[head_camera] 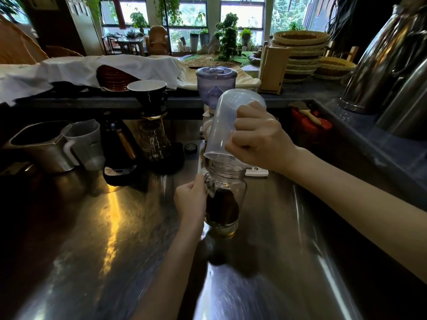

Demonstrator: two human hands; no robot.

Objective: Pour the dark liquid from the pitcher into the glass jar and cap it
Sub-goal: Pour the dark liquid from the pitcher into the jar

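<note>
A clear glass jar [227, 192] stands on the steel counter [115, 227], its lower half filled with dark liquid. My left hand [190, 199] grips the jar's left side. My right hand [256, 137] holds a translucent plastic pitcher [227, 125] by its handle, tipped almost upside down with its rim right over the jar's open mouth. The pitcher looks nearly empty. A small dark round cap [190, 148] lies on the counter behind the jar, to the left.
Back left stand a metal jug [39, 146], a second plastic measuring jug [85, 142], a black kettle and a dripper over a glass server [154, 144]. A white scale [256, 171] and a grinder [216, 83] sit behind the jar. Steel kettles [392, 65] stand at right.
</note>
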